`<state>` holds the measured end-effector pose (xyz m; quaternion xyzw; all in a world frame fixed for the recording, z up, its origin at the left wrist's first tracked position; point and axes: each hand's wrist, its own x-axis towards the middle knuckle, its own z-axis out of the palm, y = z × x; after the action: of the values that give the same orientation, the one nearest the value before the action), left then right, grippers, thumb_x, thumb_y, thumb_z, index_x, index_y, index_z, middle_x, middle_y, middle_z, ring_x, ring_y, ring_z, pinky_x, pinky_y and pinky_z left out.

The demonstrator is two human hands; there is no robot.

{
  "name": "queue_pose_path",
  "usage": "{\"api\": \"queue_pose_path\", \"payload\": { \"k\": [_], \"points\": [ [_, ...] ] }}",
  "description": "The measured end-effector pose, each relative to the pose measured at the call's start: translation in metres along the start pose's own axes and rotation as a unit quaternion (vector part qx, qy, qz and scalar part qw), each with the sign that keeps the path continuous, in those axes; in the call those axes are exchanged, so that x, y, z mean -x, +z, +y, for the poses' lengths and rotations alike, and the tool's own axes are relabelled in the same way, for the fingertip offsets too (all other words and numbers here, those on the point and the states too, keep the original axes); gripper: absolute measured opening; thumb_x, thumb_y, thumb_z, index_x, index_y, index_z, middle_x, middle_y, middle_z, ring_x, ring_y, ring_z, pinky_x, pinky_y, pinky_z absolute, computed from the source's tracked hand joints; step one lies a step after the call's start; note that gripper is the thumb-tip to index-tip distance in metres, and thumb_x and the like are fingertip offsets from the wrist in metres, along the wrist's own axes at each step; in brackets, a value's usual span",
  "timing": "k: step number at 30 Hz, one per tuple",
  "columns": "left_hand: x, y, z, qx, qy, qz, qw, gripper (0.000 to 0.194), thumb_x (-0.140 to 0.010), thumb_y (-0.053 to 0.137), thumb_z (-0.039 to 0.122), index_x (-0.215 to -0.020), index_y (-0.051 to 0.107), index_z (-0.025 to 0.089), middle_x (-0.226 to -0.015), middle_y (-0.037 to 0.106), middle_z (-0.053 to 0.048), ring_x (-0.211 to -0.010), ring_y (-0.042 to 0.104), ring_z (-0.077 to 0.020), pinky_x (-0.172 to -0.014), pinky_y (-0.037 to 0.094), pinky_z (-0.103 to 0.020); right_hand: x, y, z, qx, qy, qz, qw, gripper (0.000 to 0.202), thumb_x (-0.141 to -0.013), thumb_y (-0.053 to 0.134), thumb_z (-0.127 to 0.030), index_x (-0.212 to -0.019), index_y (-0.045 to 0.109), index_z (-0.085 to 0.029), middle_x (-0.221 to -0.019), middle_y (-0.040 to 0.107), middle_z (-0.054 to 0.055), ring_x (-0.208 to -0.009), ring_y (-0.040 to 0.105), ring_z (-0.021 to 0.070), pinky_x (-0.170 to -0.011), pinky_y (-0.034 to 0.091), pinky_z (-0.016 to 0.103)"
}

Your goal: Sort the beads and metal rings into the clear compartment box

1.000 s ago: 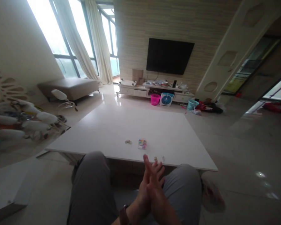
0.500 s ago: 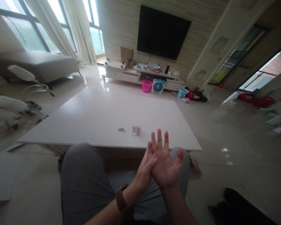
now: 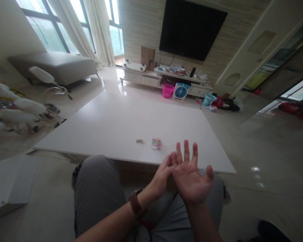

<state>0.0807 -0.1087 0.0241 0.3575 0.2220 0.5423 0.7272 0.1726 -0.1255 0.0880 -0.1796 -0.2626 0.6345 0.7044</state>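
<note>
The left hand and the right hand no longer press flat together, as they do a second ago. Now the left one is at the right one's little finger. So the hands seem busy with each other, and I see nothing from the table in them. The right hand is wide, palm up to the eyes, fingers pointing away. The left hand is narrow, coming in from the side, with a brown watch band on its wrist; I cannot tell if it grips the finger. A clear box of bright bits sits on the table, just past the hands, beside a tiny pile.
</note>
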Motion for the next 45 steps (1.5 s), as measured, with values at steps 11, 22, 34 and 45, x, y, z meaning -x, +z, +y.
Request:
{"api": "queue_pose_path", "payload": {
  "k": [11, 22, 34, 45],
  "points": [
    [-0.122, -0.177, 0.103, -0.603, 0.008, 0.074, 0.794, 0.017, -0.080, 0.060, 0.030, -0.087, 0.069, 0.017, -0.087, 0.070, -0.006, -0.081, 0.063, -0.0195, -0.076, 0.051, -0.033, -0.169, -0.105, 0.054, 0.596, -0.023, -0.144, 0.789, 0.082, -0.076, 0.075, -0.039, -0.145, 0.031, -0.029, -0.153, 0.035, 0.013, -0.143, 0.033, 0.0265, -0.113, 0.032, 0.054],
    [-0.118, -0.216, 0.087, -0.639, -0.063, 0.033, 0.766, 0.019, -0.075, 0.067, 0.026, -0.092, 0.073, 0.020, -0.094, 0.067, -0.005, -0.083, 0.061, -0.0182, -0.075, 0.050, -0.030, -0.169, -0.151, 0.104, 0.712, 0.029, -0.256, 0.653, 0.095, -0.066, 0.079, -0.026, -0.148, 0.031, -0.028, -0.132, 0.050, 0.010, -0.119, 0.051, 0.0286, -0.104, 0.044, 0.049],
    [-0.129, -0.216, 0.069, -0.662, -0.091, -0.007, 0.744, 0.014, -0.075, 0.065, 0.024, -0.084, 0.074, 0.019, -0.075, 0.068, -0.003, -0.070, 0.059, -0.0171, -0.066, 0.045, -0.029, -0.144, -0.134, 0.111, 0.698, 0.020, -0.322, 0.639, 0.086, -0.073, 0.071, -0.020, -0.148, 0.031, -0.032, -0.130, 0.052, 0.009, -0.119, 0.049, 0.0318, -0.100, 0.045, 0.052],
    [-0.129, -0.209, 0.076, -0.634, -0.036, 0.019, 0.772, 0.015, -0.079, 0.065, 0.027, -0.086, 0.077, 0.020, -0.085, 0.075, -0.004, -0.072, 0.060, -0.0158, -0.071, 0.048, -0.030, -0.142, -0.134, 0.111, 0.704, 0.013, -0.321, 0.633, 0.083, -0.074, 0.070, -0.019, -0.147, 0.034, -0.032, -0.131, 0.052, 0.009, -0.117, 0.049, 0.0311, -0.099, 0.045, 0.052]
  ]
}}
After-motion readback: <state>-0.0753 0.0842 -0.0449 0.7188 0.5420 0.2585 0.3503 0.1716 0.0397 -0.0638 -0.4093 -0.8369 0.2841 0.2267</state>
